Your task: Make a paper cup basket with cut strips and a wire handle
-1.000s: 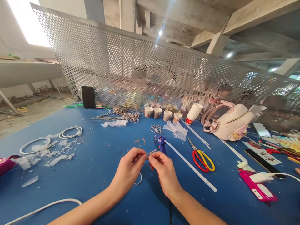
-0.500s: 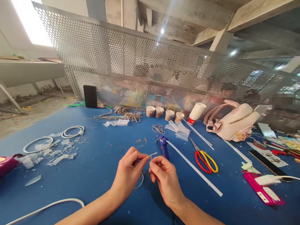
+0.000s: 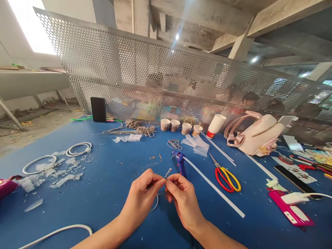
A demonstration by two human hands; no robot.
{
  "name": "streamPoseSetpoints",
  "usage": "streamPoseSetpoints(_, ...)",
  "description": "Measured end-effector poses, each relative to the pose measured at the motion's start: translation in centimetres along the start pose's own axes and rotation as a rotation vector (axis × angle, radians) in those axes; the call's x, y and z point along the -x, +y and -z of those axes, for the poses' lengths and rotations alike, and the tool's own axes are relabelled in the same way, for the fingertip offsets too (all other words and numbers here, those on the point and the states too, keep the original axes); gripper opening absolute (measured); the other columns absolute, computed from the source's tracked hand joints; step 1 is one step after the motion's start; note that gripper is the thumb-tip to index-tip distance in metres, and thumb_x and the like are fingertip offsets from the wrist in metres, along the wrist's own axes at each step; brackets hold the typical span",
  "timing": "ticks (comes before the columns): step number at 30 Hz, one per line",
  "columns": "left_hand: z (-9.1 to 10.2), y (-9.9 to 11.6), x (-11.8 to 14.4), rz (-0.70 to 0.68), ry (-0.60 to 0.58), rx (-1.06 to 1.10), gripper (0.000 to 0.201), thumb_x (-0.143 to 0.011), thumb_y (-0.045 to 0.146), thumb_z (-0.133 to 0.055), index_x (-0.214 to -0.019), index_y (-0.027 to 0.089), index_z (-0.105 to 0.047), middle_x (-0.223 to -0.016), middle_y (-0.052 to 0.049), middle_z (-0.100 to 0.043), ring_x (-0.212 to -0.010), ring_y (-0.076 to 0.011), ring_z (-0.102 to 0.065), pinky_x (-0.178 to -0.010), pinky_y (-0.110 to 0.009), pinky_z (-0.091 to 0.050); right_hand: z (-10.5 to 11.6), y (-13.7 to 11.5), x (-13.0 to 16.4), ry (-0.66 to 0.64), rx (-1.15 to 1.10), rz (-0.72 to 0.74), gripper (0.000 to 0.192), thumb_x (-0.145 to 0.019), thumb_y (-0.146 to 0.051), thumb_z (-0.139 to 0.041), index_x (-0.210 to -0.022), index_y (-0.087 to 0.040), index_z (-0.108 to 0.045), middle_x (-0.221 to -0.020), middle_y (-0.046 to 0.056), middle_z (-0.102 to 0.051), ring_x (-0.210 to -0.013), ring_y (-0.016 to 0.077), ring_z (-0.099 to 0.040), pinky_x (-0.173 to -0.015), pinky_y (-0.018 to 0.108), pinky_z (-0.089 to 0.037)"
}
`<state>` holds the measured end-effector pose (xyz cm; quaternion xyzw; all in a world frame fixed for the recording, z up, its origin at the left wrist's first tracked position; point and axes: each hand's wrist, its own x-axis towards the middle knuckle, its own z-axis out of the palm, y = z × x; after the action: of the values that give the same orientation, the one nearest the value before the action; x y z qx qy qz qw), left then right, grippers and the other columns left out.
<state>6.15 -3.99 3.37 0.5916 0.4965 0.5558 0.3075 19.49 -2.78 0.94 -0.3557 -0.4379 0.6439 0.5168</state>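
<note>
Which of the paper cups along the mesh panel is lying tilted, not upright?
The tall white cup with the red base, rightmost in the row; the four short cups stand upright.

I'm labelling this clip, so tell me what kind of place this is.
Probably a shared craft workshop: a blue table strewn with a glue gun, scissors and twine coils, other people behind a perforated metal screen, under bare concrete beams.

Blue worktable (image 3: 109,180), littered. Perforated metal screen (image 3: 145,69) along its far edge. Bare concrete beams (image 3: 207,20) overhead, small ceiling lights (image 3: 177,36). Bright window (image 3: 26,27) upper left. Dusty concrete floor (image 3: 38,126) left.
</note>
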Motion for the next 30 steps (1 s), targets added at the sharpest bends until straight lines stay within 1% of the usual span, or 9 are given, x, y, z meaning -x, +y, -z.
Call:
streamPoseSetpoints(3, 0.05, -0.04, -0.02, -0.013, -0.007, 0.0, 0.02, -0.077, 0.03, -0.062, -0.059, 0.023, -0.068, -0.055, 0.001, -0.052, -0.051, -0.0135, -0.046, -0.051, -0.023, -0.036, 0.02, -0.06, -0.04, -0.002, 0.021, 0.013, 0.021, -0.074, -0.037, -0.07, -0.074, -0.018, -0.061, -0.06, -0.004, -0.055, -0.05, 0.008, -0.046, -0.05, 0.022, -0.036)
streamPoseSetpoints(7, 0.05, -0.09, -0.04, 0.011, -0.009, 0.022, 0.02, -0.077, 0.032, -0.062, -0.061, 0.023, -0.068, -0.055, 0.0, -0.051, -0.053, -0.0145, -0.047, -0.051, -0.023, -0.036, -0.13, -0.13, -0.07, -0.006, 0.032, 0.016, 0.023, -0.073, -0.039, -0.07, -0.073, -0.018, -0.061, -0.06, -0.004, -0.055, -0.05, 0.0082, -0.046, -0.05, 0.022, -0.035)
streamPoseSetpoints(12, -0.06, -0.37, 0.12, 0.032, -0.021, 0.042, 0.023, -0.079, 0.035, -0.06, -0.061, 0.022, -0.065, -0.057, 0.001, -0.05, -0.051, -0.0125, -0.043, -0.048, -0.022, -0.034, -0.35, -0.01, -0.01, -0.013, 0.03, 0.008, 0.025, -0.072, -0.041, -0.071, -0.072, -0.018, -0.061, -0.059, -0.004, -0.055, -0.049, 0.0084, -0.045, -0.049, 0.022, -0.035)
streamPoseSetpoints(15, -0.2, -0.51, 0.22, 0.115, -0.058, 0.132, 0.026, -0.08, 0.04, -0.059, -0.063, 0.021, -0.061, -0.056, 0.003, -0.047, -0.047, -0.0105, -0.04, -0.045, -0.021, -0.033, -0.42, 0.14, 0.06, -0.018, 0.036, 0.001, 0.025, -0.072, -0.041, -0.07, -0.072, -0.018, -0.061, -0.058, -0.004, -0.055, -0.049, 0.0086, -0.046, -0.049, 0.022, -0.035)
streamPoseSetpoints(19, -0.32, -0.2, 0.14, 0.293, -0.119, 0.324, 0.029, -0.079, 0.046, -0.06, -0.068, 0.019, -0.059, -0.053, 0.006, -0.042, -0.044, -0.0079, -0.033, -0.041, -0.019, -0.027, -0.44, 0.37, 0.0, -0.015, 0.034, -0.005, 0.025, -0.072, -0.04, -0.07, -0.071, -0.017, -0.06, -0.057, -0.004, -0.054, -0.049, 0.0082, -0.045, -0.049, 0.022, -0.035)
streamPoseSetpoints(22, -0.37, 0.16, -0.01, 0.398, -0.112, 0.418, 0.028, -0.072, 0.045, -0.068, -0.078, 0.018, -0.062, -0.057, 0.005, -0.047, -0.043, -0.006, -0.033, -0.04, -0.018, -0.024, -0.4, 0.53, -0.15, -0.011, 0.03, -0.004, 0.024, -0.074, -0.04, -0.069, -0.073, -0.017, -0.061, -0.057, -0.004, -0.054, -0.049, 0.0079, -0.045, -0.049, 0.022, -0.034)
streamPoseSetpoints(25, -0.42, 0.2, -0.13, 0.438, -0.068, 0.446, 0.03, -0.066, 0.042, -0.073, -0.077, 0.018, -0.059, -0.055, 0.006, -0.048, -0.041, -0.0055, -0.035, -0.04, -0.018, -0.024, -0.39, 0.56, -0.25, 0.003, 0.029, -0.004, 0.024, -0.074, -0.039, -0.069, -0.073, -0.017, -0.061, -0.057, -0.004, -0.054, -0.048, 0.0075, -0.044, -0.048, 0.022, -0.034)
streamPoseSetpoints(28, -0.44, -0.04, -0.23, 0.445, -0.039, 0.426, 0.031, -0.064, 0.043, -0.074, -0.069, 0.018, -0.056, -0.047, 0.009, -0.041, -0.039, -0.0047, -0.031, -0.038, -0.017, -0.02, -0.43, 0.44, -0.27, 0.017, 0.032, -0.013, 0.024, -0.072, -0.039, -0.07, -0.073, -0.017, -0.061, -0.058, -0.004, -0.054, -0.048, 0.0071, -0.045, -0.048, 0.021, -0.034)
streamPoseSetpoints(30, -0.44, -0.18, -0.29, 0.451, -0.048, 0.413, 0.034, -0.064, 0.045, -0.074, -0.066, 0.017, -0.056, -0.043, 0.009, -0.039, -0.038, -0.0041, -0.029, -0.038, -0.017, -0.019, -0.46, 0.34, -0.25, 0.023, 0.036, -0.02, 0.025, -0.071, -0.039, -0.071, -0.072, -0.016, -0.061, -0.058, -0.004, -0.054, -0.047, 0.0067, -0.045, -0.048, 0.021, -0.034)
